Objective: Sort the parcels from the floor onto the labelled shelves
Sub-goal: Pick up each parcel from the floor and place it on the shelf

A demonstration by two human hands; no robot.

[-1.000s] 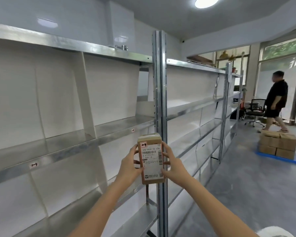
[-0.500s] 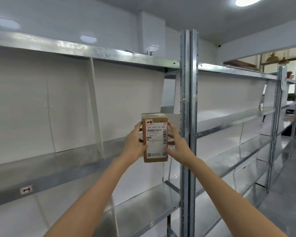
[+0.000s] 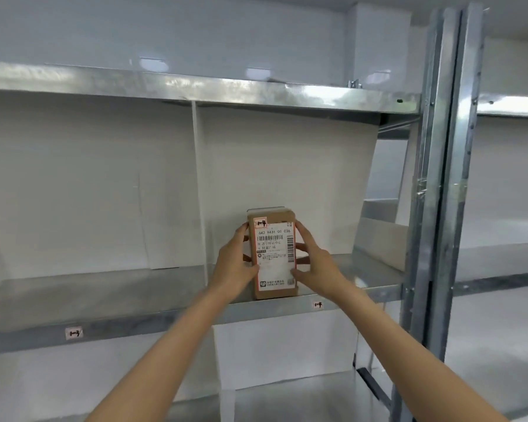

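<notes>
Landing parcel on bay 1-4, tags match

Chg vs 1 s ago: parcel (image 3: 273, 254) was held mid-air out in the aisle, in front of the steel upright (image 3: 439, 208). 0.5 s ago it was raised toward the shelving. Now it stands upright at the front lip of the middle shelf (image 3: 104, 300), in the bay just right of the white divider (image 3: 200, 190). Its base looks to be touching the shelf, but can't confirm the weight is down.

Grip: both on, same as before. Left grip (image 3: 232, 269) wraps the parcel's left edge, thumb on the front face. Right grip (image 3: 316, 269) holds the right edge, fingers curled round it and thumb on the label. Neither has let go.

What it means: the red-bordered sticker (image 3: 260, 222) at the parcel's top left reads 1-4. The shelf tag (image 3: 318, 305) just below and to the right of the parcel also reads 1-4. The neighbouring tag (image 3: 73, 332), left of the divider, reads 1-3. So IMO it's the correct bay, and this placement is nearly done bar the release. Maybe push it deeper, as it sits right on the lip.

Surface/room: galvanised metal shelves w/ white backing panels behind. Upper shelf (image 3: 195, 86) overhead, more levels below. White wall above. Nothing else shows in the 1-4 bay. The floor stack and the other person seen 1 s ago are out of view now.
</notes>
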